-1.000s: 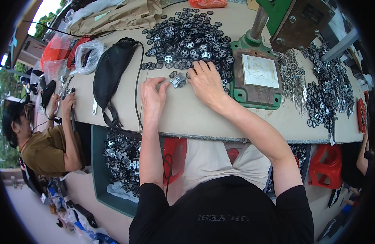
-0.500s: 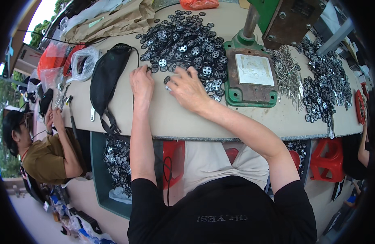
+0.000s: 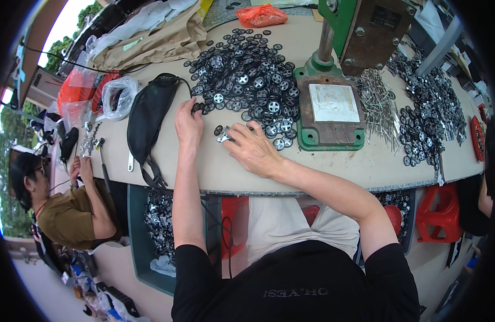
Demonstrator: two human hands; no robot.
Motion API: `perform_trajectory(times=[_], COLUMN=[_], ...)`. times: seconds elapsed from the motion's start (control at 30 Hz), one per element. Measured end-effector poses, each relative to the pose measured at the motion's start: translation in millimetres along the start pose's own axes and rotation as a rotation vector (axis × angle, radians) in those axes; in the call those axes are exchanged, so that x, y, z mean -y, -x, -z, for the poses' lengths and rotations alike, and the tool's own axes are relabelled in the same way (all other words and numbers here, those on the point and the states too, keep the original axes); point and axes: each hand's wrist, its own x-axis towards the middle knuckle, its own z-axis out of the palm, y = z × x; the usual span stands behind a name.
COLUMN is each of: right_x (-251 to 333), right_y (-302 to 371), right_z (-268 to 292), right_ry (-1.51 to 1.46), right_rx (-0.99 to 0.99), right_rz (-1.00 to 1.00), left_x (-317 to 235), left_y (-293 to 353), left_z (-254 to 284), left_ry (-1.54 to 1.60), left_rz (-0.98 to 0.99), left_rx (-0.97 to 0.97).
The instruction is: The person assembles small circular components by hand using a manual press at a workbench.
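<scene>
A large heap of small black wheels with silver cross-shaped hubs [image 3: 242, 79] lies on the table in front of me. At its near left edge my left hand [image 3: 188, 126] is closed, thumb and fingertips pinching dark wheels [image 3: 197, 107]. My right hand [image 3: 254, 150] is bent over the table just short of the heap. At its fingertips are a small black wheel [image 3: 218, 130] and a shiny silver piece [image 3: 224, 137], partly covered by the fingers. Another dark wheel shows by its knuckles.
A green press [image 3: 333, 102] with a pale plate stands right of the heap, metal pins [image 3: 376, 99] beside it. More wheels and silver parts [image 3: 432, 107] lie farther right. A black pouch [image 3: 150, 115] lies left. A co-worker [image 3: 70, 209] sits at left; a parts bin [image 3: 140, 252] is below.
My right hand has moved slightly down, and a silver piece now shows at its fingertips. My left hand stays at the heap's edge. The whole view has shifted a little.
</scene>
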Motion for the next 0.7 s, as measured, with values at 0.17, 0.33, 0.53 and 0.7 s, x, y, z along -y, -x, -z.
perform_trajectory(times=[0.17, 0.33, 0.53, 0.7], right_x=[-1.9, 1.0, -53.8, -134.6], right_y=[-1.0, -18.5, -148.2, -250.1], right_z=[2.8, 14.6, -18.8, -88.3], right_ry=[-0.022, -0.055, 0.068, 0.072], right_rx=[-0.059, -0.075, -0.067, 0.197], right_rz=[0.012, -0.017, -0.098, -0.102], left_x=[5.6, 22.3, 93.2, 101.1], left_y=[-3.0, -30.9, -62.1, -69.6], left_z=[5.4, 29.8, 63.9, 48.0], left_ry=[-0.269, -0.472, -0.737, -0.528], left_rz=[-0.060, -0.092, 0.118, 0.178], left_rx=[-0.056, -0.305, -0.310, -0.320])
